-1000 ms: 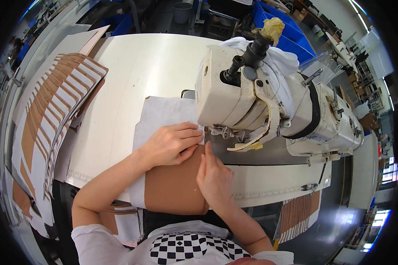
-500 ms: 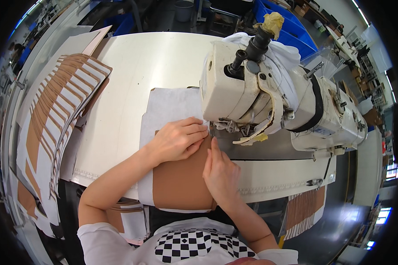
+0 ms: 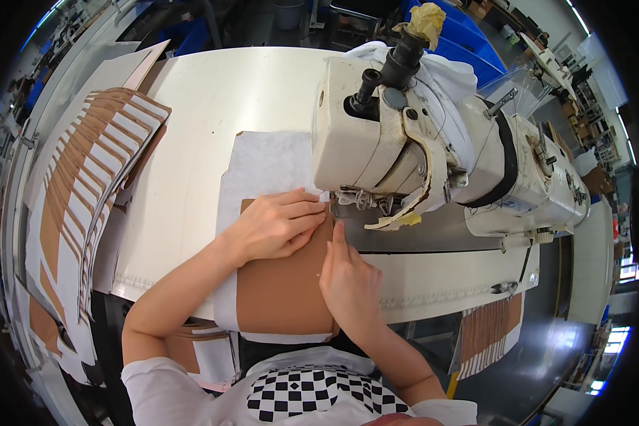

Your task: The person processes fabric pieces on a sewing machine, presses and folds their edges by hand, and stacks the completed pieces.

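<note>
A brown sheet panel (image 3: pixel 284 298) with a white sheet (image 3: pixel 263 163) beneath it lies at the front of a white sewing machine (image 3: pixel 348 142), its right edge close by the presser foot area. My left hand (image 3: pixel 277 227) rests on the panel's upper part, fingers bent and pressed together, fingertips near the needle area. At the panel's right edge is my right hand (image 3: pixel 351 284), index finger stretched up along the edge and the other fingers curled in. The needle itself and the exact grip under the fingers are hidden.
Stacked brown and white striped pieces (image 3: pixel 99 163) fan out on the left. More striped pieces (image 3: pixel 486 337) hang below the white table (image 3: pixel 192 92) at the right. Blue bins (image 3: pixel 468 42) stand behind the machine, and a grey bucket (image 3: pixel 288 13) is at the back.
The whole view has shifted slightly, so the machine, panel and hands appear a little further left and up. Both hands keep nearly the same place on the panel beside the machine.
</note>
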{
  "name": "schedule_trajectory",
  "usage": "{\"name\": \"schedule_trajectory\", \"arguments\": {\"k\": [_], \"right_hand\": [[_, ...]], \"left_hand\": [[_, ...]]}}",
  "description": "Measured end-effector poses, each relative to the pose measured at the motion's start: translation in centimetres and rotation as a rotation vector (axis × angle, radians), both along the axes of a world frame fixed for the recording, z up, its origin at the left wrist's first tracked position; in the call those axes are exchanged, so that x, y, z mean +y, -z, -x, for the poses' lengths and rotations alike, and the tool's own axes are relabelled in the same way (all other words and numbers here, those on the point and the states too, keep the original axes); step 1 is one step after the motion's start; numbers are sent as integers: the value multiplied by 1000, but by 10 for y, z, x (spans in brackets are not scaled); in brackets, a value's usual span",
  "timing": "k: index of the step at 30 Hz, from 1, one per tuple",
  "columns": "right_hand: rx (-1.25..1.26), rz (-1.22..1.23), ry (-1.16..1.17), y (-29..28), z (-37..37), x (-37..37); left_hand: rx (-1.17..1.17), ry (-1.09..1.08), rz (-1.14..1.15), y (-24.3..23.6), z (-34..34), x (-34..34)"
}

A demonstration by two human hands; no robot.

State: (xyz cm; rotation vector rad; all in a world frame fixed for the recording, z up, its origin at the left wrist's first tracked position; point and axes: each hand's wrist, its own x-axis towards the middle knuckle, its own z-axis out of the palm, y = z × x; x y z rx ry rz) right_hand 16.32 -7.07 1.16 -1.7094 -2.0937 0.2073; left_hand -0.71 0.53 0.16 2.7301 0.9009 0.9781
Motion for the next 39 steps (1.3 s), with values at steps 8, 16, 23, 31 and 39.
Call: {"name": "schedule_trajectory", "arguments": {"k": [8,16,23,31,39], "right_hand": [[-19,8,-19,2,1,5],[6,-67,13,2,3,8],[79,-59,28,4,2,5],[88,-53,18,6,0,8],[62,-75,7,7,0,4]], "left_hand": [[-34,-36,32,-3,-3,4],[-25,-60,6,-3,-3,4],[-68,16,41,0,-2,-1],[13,-256,211,-10,4,40],[185,-383,512,18,-15,142]]}}
